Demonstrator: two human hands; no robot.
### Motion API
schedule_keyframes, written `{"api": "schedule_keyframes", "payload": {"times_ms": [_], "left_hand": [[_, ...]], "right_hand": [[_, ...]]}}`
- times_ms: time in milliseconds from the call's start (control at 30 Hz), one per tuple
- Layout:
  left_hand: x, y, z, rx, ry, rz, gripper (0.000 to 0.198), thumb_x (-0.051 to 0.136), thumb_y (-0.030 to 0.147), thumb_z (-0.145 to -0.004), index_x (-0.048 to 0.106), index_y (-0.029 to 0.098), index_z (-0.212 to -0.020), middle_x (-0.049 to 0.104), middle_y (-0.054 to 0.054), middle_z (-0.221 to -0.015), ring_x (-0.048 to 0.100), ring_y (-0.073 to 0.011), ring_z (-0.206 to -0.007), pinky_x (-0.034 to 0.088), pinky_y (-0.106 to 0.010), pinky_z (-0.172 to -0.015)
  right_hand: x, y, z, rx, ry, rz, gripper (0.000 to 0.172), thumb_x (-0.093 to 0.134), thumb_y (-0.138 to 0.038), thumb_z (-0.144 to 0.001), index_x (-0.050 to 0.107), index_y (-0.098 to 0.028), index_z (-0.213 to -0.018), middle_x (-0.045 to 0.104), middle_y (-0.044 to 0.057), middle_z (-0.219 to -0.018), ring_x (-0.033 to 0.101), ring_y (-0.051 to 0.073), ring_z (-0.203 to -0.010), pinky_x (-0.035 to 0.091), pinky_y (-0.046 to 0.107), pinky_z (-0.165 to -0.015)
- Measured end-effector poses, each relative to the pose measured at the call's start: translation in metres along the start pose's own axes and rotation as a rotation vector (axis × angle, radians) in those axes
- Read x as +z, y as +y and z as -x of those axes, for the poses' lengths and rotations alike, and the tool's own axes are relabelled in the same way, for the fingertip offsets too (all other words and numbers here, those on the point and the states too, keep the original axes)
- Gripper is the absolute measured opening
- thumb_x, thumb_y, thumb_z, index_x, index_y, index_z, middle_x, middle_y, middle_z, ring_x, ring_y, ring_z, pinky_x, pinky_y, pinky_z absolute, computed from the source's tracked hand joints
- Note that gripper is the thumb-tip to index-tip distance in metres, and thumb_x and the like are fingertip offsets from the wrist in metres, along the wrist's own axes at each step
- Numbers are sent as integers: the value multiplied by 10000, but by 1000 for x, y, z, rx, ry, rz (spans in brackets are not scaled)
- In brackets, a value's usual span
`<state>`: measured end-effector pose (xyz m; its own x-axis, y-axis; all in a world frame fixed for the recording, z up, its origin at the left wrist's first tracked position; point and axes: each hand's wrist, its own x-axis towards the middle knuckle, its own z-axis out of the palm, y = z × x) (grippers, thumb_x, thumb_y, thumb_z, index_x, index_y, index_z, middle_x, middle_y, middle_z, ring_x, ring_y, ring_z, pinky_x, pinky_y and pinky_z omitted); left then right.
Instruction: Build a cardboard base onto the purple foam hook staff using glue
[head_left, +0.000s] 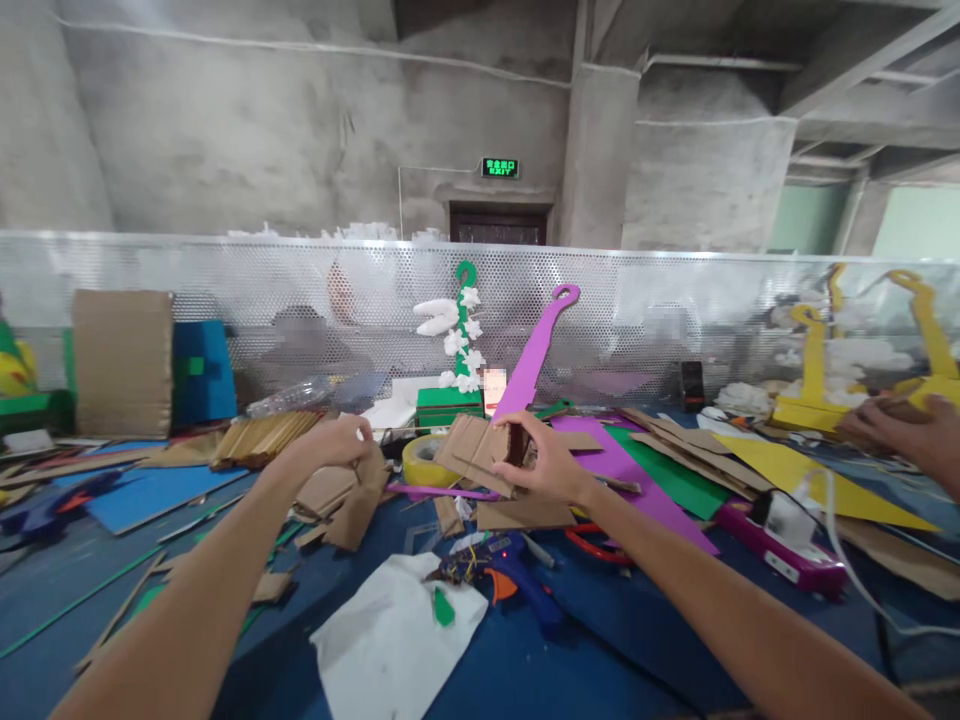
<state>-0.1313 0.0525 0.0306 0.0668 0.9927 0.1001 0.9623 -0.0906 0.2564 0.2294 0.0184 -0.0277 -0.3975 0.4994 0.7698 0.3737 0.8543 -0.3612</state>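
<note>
My right hand [546,458] is closed around a small folded cardboard box [469,450], fingers curved over its right end. From behind it a long purple hook-ended piece [531,355] rises, tilted right; whether the two are joined is unclear. My left hand [341,442] is held with fingers pressed together over brown cardboard scraps [352,505], and what it pinches, if anything, is hidden. Below lies a blue glue gun [525,585] with an orange trigger, its tip over a white sheet [401,640]. A yellow tape roll [424,460] sits between my hands.
A green hooked stand [463,330] with white flowers stands at the back against a perforated metal screen [375,290]. Purple, green and yellow sheets and a purple power strip [784,550] lie right. Another person's hands [919,430] work by yellow stands. Red-handled scissors [596,545] lie nearby.
</note>
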Motion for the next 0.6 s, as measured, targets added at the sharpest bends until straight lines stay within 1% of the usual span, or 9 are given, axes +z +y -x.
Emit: {"api": "schedule_keyframes", "payload": {"times_ms": [100, 167, 233, 333, 433, 500, 600], "left_hand": [[-3, 7, -1, 78, 30, 43, 275, 592, 358, -753, 641, 180, -957, 737, -47, -764, 714, -203, -641, 529, -247, -567], [-3, 8, -2, 116, 39, 92, 346, 602, 384, -754, 628, 174, -1029, 730, -43, -738, 701, -205, -590, 535, -262, -562], [-2, 6, -2, 108, 6, 172, 395, 626, 396, -731, 615, 164, -1051, 724, -51, -726, 715, -225, -608, 557, -276, -571], [0, 1, -1, 40, -87, 262, 379, 680, 404, -665, 602, 172, -954, 700, -53, -700, 740, -271, -695, 586, -291, -572], [2, -8, 1, -72, -143, 286, 362, 731, 390, -602, 572, 198, -865, 673, -31, -692, 741, -278, -706, 596, -296, -559], [4, -15, 1, -135, -156, 249, 342, 747, 361, -582, 574, 199, -828, 666, -27, -686, 734, -268, -669, 591, -297, -547], [7, -25, 0, -124, -120, 146, 296, 764, 341, -571, 610, 183, -769, 661, -42, -645, 710, -265, -610, 578, -316, -519]], "right_hand": [[-5, 2, 1, -101, -47, 12, 510, 782, -385, -825, 548, -240, -1254, 642, 94, -1196, 623, 266, -1078, 492, 391, -935], [-8, 2, 0, -160, -67, 15, 522, 785, -393, -828, 537, -247, -1263, 641, 98, -1212, 621, 270, -1093, 488, 398, -950], [-9, 2, 0, -190, -73, 17, 527, 785, -400, -832, 531, -251, -1268, 640, 103, -1219, 617, 275, -1107, 484, 408, -965], [-11, 2, 0, -195, -68, 18, 529, 781, -403, -838, 527, -250, -1276, 635, 103, -1216, 615, 273, -1107, 487, 408, -964], [-12, 1, 0, -190, -63, 12, 528, 783, -402, -838, 526, -246, -1273, 630, 104, -1214, 614, 266, -1099, 489, 402, -956], [-13, 0, 0, -193, -72, 3, 529, 781, -406, -839, 527, -245, -1274, 632, 107, -1216, 616, 266, -1094, 488, 403, -954], [-14, -2, -1, -193, -101, 1, 533, 778, -417, -841, 528, -245, -1279, 637, 112, -1224, 618, 270, -1091, 492, 406, -948]]}}
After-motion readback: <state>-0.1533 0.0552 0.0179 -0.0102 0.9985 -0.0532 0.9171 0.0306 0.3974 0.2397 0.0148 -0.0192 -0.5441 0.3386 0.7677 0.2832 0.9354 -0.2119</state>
